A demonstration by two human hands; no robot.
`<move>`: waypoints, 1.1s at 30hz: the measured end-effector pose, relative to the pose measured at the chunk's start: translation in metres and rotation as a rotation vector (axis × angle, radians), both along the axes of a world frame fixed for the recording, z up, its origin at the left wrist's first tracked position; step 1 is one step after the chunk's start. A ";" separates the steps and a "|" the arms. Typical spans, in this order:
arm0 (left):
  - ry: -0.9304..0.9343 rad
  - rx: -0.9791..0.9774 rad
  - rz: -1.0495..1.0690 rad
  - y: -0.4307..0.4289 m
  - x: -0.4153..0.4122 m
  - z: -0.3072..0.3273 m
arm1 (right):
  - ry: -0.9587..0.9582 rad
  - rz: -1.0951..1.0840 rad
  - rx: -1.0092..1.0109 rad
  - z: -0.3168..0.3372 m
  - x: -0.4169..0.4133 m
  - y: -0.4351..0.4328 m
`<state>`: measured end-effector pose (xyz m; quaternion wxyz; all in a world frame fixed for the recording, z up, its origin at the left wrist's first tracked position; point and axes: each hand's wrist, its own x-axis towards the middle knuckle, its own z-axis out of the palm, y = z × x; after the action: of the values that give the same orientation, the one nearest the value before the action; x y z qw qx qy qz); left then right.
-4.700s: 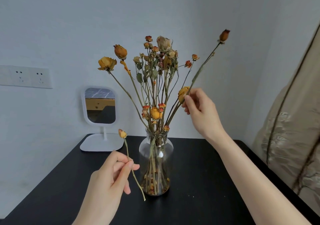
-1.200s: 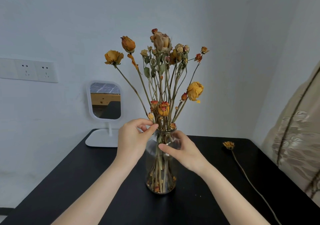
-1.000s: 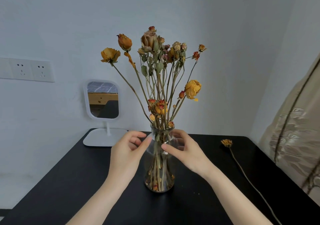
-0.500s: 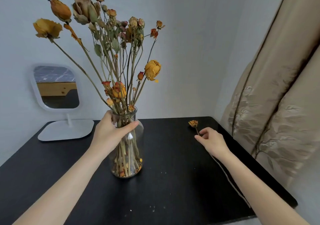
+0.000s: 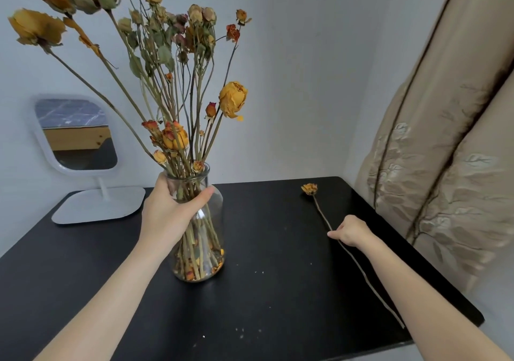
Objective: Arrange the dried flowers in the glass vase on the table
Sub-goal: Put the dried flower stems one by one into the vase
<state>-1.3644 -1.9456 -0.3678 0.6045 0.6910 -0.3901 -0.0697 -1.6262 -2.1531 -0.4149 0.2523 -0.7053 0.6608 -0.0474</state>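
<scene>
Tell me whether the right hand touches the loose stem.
Touching. The head view shows the right hand pinching the loose stem partway along, no gap.

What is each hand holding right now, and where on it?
Left hand grips the glass vase around its neck, just below the rim. Right hand pinches the loose dried flower by its stem, below the head.

A mirror [image 5: 75, 135] and a curtain [image 5: 450, 152] against a pale wall [image 5: 306, 68].
White-framed mirror stands upright at nine o'clock; beige leaf-patterned curtain hangs at three o'clock.
</scene>
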 end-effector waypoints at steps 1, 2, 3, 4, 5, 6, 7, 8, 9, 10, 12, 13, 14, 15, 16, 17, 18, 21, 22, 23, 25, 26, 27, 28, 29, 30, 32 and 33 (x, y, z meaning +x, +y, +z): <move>-0.004 0.001 0.001 0.000 0.000 0.000 | 0.009 0.006 0.013 0.001 0.001 -0.001; -0.006 0.001 0.002 0.000 0.000 0.000 | 0.021 0.015 0.029 0.002 0.002 0.000; -0.008 0.000 0.004 -0.001 0.000 0.000 | 0.033 0.024 0.041 0.003 0.003 0.001; -0.009 -0.002 0.007 -0.001 0.000 -0.001 | 0.043 0.035 0.041 0.004 0.004 0.002; -0.010 -0.003 0.011 -0.001 -0.001 -0.001 | 0.043 0.046 0.036 0.004 0.004 0.002; -0.012 -0.006 0.013 -0.001 -0.001 -0.001 | 0.036 0.054 0.032 0.003 0.004 0.002; -0.015 -0.009 0.013 -0.001 -0.001 -0.001 | 0.030 0.065 0.030 0.004 0.004 0.003; -0.018 -0.012 0.011 -0.001 -0.001 -0.002 | 0.019 0.080 0.026 0.004 0.004 0.003; -0.021 -0.016 0.009 -0.001 -0.001 -0.002 | -0.002 0.100 0.013 0.007 0.004 0.005; -0.023 -0.021 0.009 -0.001 -0.001 -0.002 | -0.035 0.124 -0.005 0.010 0.005 0.005; -0.022 -0.021 0.016 -0.002 -0.001 -0.002 | -0.106 0.178 -0.058 0.023 0.006 0.007; -0.021 -0.019 0.022 -0.002 -0.001 -0.003 | -0.145 0.198 -0.084 0.032 0.008 0.010; -0.021 -0.019 0.026 -0.002 -0.001 -0.003 | -0.196 0.212 -0.106 0.041 0.009 0.011; -0.023 -0.021 0.028 -0.003 -0.001 -0.003 | -0.260 0.228 -0.125 0.052 0.011 0.013; -0.026 -0.022 0.029 -0.003 -0.001 -0.003 | -0.336 0.246 -0.135 0.062 0.012 0.016; -0.029 -0.022 0.028 -0.004 -0.001 -0.003 | -0.423 0.263 -0.142 0.072 0.014 0.019; -0.027 -0.020 0.026 -0.004 -0.002 -0.003 | -0.509 0.278 -0.155 0.082 0.015 0.022; -0.026 -0.020 0.019 -0.004 -0.001 -0.003 | -0.759 0.306 -0.222 0.109 0.022 0.038; -0.024 -0.017 0.017 -0.004 -0.001 -0.004 | -0.855 0.318 -0.232 0.118 0.025 0.043; -0.021 -0.016 0.014 -0.003 -0.001 -0.004 | -0.958 0.339 -0.231 0.127 0.028 0.049; -0.015 -0.009 0.006 -0.003 -0.002 -0.004 | -1.147 0.407 -0.202 0.147 0.033 0.059; -0.013 -0.005 0.001 -0.002 -0.002 -0.004 | -1.219 0.447 -0.188 0.157 0.035 0.064; -0.012 -0.004 -0.002 -0.002 -0.003 -0.003 | -1.276 0.483 -0.183 0.168 0.038 0.070; -0.013 -0.005 -0.006 -0.002 -0.002 -0.003 | -1.323 0.512 -0.184 0.179 0.041 0.075; -0.016 -0.006 -0.011 -0.002 -0.002 -0.002 | -1.370 0.535 -0.187 0.190 0.045 0.081; -0.018 -0.006 -0.017 -0.002 -0.002 -0.002 | -1.418 0.555 -0.195 0.201 0.049 0.087; -0.024 0.001 -0.024 -0.001 -0.001 -0.001 | -1.511 0.579 -0.227 0.224 0.060 0.099; -0.025 0.007 -0.025 -0.001 0.000 -0.001 | -1.548 0.581 -0.254 0.236 0.067 0.104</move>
<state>-1.3649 -1.9465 -0.3691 0.5963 0.6890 -0.4060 -0.0698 -1.5593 -2.0490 -0.1793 0.5558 -0.6387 0.0824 -0.5256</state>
